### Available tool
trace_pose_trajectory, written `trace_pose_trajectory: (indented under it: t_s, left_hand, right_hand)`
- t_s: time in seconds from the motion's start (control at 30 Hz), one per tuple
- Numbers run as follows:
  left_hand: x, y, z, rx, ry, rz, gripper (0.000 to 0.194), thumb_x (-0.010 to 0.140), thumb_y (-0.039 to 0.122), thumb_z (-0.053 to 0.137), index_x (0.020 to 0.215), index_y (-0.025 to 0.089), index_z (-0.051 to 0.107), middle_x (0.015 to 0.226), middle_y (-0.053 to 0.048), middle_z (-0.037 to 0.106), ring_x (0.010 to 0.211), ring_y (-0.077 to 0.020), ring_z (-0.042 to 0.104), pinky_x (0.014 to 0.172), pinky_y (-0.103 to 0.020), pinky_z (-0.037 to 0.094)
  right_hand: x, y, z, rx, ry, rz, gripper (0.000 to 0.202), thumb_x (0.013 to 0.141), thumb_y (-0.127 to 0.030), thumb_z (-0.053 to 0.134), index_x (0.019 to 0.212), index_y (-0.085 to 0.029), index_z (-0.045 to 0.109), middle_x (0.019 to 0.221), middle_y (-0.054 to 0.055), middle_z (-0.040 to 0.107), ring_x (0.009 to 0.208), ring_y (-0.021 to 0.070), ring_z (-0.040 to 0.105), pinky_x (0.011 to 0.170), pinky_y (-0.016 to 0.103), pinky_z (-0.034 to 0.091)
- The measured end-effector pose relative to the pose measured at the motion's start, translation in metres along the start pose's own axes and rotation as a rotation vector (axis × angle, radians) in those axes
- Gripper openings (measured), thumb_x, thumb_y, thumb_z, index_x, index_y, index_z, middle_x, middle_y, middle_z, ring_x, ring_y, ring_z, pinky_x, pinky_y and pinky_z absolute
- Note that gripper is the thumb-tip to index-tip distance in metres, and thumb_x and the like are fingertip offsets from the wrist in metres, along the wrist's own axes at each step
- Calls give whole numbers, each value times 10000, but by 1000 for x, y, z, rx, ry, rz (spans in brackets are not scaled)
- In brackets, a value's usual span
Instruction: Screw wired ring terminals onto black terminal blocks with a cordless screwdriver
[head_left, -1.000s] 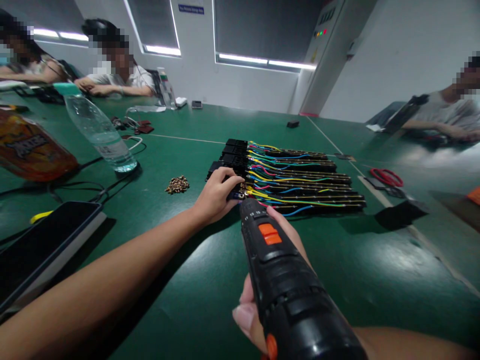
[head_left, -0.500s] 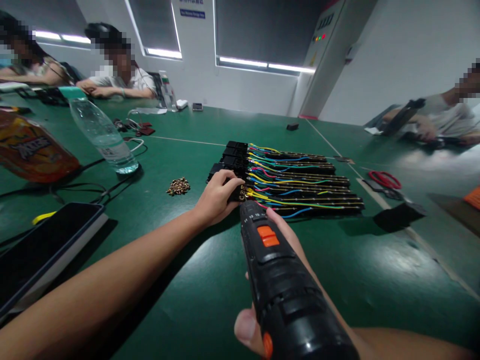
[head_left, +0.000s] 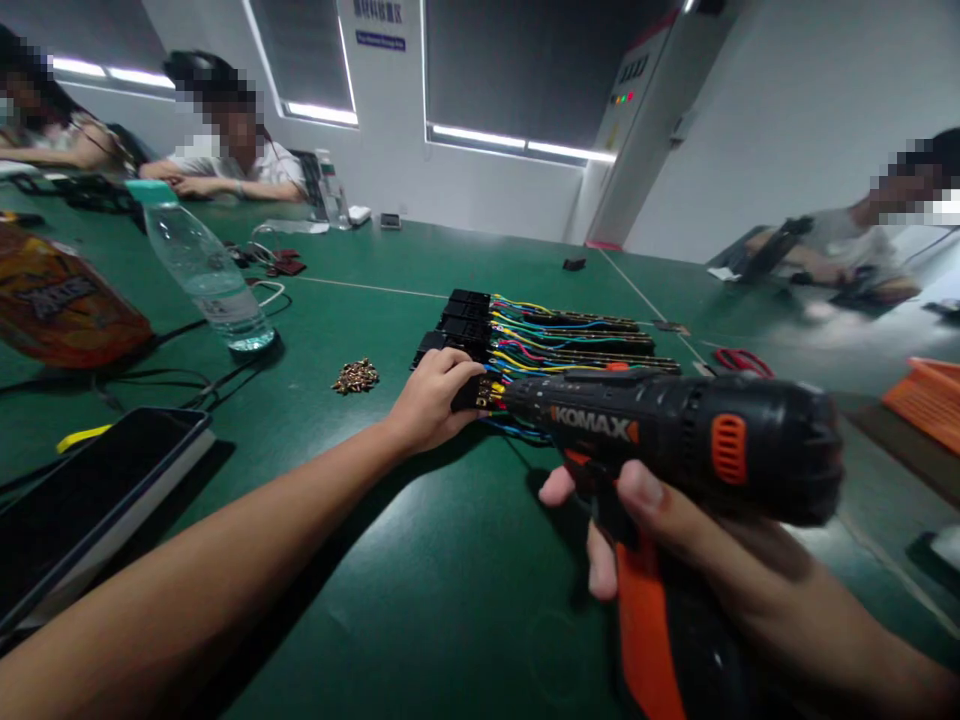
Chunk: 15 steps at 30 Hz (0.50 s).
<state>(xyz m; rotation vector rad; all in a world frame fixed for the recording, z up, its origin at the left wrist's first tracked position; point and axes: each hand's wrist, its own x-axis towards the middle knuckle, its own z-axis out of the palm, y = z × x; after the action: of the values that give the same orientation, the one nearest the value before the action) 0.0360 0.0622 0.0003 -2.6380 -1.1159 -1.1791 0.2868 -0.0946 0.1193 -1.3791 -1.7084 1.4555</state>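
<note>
My right hand (head_left: 675,500) is wrapped round the grip of a black and orange cordless drill (head_left: 675,425), thumb along its side. The drill lies level with its nose pointing left, at the brass contacts of a black terminal block (head_left: 466,393); whether the tip touches cannot be made out. My left hand (head_left: 439,395) grips that block, fingers bent over its top and thumb side toward the drill. Behind it lie several similar black blocks (head_left: 463,328) in a row, with coloured wires (head_left: 525,352) running right along dark strips. The drill hides part of the nearest wires.
A pile of small brass screws (head_left: 355,377) lies left of my left hand. Further left are a water bottle (head_left: 206,275), an orange drink bottle (head_left: 64,305), cables and a phone (head_left: 97,510). An orange basket (head_left: 926,400) stands right. Several people sit around the green table (head_left: 420,590).
The drill has swung from pointing away from me to pointing left, and my right hand has moved right with it. My left hand stays on the block.
</note>
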Motion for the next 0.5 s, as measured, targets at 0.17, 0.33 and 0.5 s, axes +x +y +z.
trace_pose_trajectory:
  t_s: [0.17,0.33,0.5]
  left_hand:
    - [0,0,-1,-21,-15,-5,487,797,394,769,1192,159,609,1087,-108,595,986,-264,537,860,-409,479]
    - [0,0,-2,-33,-1,0,469,801,397,767,1182,170,613,1075,-99,595,977,-260,534,844,-400,474]
    - [-1,1,-2,-29,3,2,455,805,390,765,1169,162,615,1069,-101,605,970,-258,533,845,-401,470]
  right_hand:
    - [4,-5,-16,66,21,32,537,756,-772,611,1016,-324,754,641,33,711,566,159,666,479,188,532]
    - [11,-16,-25,153,42,100,551,629,-760,732,895,-278,761,793,48,741,526,132,658,459,181,516]
    - [16,-13,-35,4,-8,88,521,623,-742,739,738,-234,718,1055,78,751,532,145,643,468,253,555]
